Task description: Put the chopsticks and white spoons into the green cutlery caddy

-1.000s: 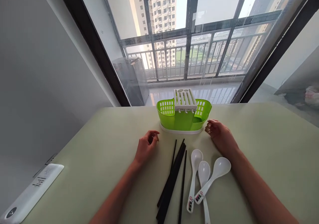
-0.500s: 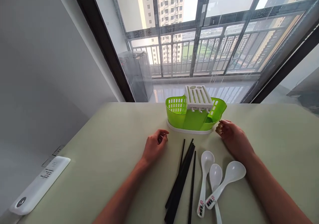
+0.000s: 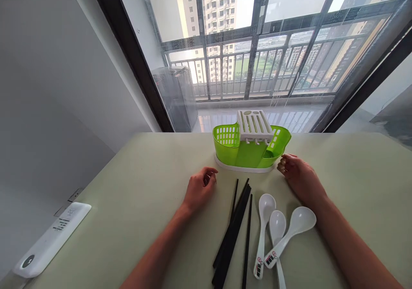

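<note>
close to the middle of the table's far edge, on its pale green top (image 3: pixel 151 177), stands a bright green, boat-shaped plastic basket (image 3: pixel 249 155) with square holes through its raised ends. a white slotted rack (image 3: pixel 255 126), with small hooks along its front, sits over the basket's middle, and a white oval base (image 3: pixel 240 167) shows underneath.

my left hand (image 3: pixel 201 186) rests on the table just short of the basket's front left side, fingers loosely bent, half open, with hold of nothing. my right hand (image 3: pixel 298 175) lies by the basket's right end, fingers curled further in; i see nothing in it, and i cannot tell whether its fingertips touch the basket.

between my forearms, towards the near side, lies a bundle of thin, straight black chopsticks (image 3: pixel 234 233), overlapping at a slant. one black chopstick (image 3: pixel 247 239) lies apart, just right of the bundle. beside that are three glossy white spoons with long handles and oval bowls: a left spoon (image 3: pixel 267 205), a middle spoon (image 3: pixel 277 224) and a right spoon (image 3: pixel 302 219), whose handle crosses over the middle one's. red and black marks show on two handle ends.

along the table's left edge, well apart from my hands, lies a long, white, rounded case (image 3: pixel 53 239) with a dark round spot at its near end.
</note>
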`<state>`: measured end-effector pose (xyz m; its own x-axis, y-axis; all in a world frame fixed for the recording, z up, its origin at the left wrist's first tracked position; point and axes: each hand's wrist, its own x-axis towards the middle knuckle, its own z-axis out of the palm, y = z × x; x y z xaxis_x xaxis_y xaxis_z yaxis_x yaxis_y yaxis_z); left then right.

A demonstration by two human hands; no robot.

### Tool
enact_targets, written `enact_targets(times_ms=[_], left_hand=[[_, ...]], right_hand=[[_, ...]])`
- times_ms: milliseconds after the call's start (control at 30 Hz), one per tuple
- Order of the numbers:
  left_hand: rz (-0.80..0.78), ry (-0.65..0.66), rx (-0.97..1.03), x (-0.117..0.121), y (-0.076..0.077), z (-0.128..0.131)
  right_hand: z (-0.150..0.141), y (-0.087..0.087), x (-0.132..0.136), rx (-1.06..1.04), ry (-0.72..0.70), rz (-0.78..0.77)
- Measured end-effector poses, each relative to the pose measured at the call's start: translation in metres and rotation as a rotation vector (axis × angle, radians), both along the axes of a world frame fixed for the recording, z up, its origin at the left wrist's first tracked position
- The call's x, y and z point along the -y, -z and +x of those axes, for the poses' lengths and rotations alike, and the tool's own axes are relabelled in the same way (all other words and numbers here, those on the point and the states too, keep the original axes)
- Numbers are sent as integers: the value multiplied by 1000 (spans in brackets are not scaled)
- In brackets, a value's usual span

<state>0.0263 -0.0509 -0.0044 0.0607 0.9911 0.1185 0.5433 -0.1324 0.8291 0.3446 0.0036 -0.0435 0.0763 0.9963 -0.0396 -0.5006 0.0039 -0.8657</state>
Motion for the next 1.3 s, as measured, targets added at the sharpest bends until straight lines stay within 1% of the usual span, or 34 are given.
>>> enact_targets(times_ms=[100, 300, 667, 933, 1300], left_hand=[[-2, -1, -9, 0, -1, 0], [3, 1, -15, 0, -1, 0], [-1, -4, -21, 0, 0, 1], [7, 4, -30, 0, 1, 0], [6, 2, -48, -1, 1, 0]], right_hand=[[-1, -1, 0, -19, -2, -9], [0, 1, -1, 11, -9, 14], [-4, -4, 2, -57, 8, -10], [-4, -4, 3, -36, 0, -13], [-2, -1, 1, -27, -4, -2]])
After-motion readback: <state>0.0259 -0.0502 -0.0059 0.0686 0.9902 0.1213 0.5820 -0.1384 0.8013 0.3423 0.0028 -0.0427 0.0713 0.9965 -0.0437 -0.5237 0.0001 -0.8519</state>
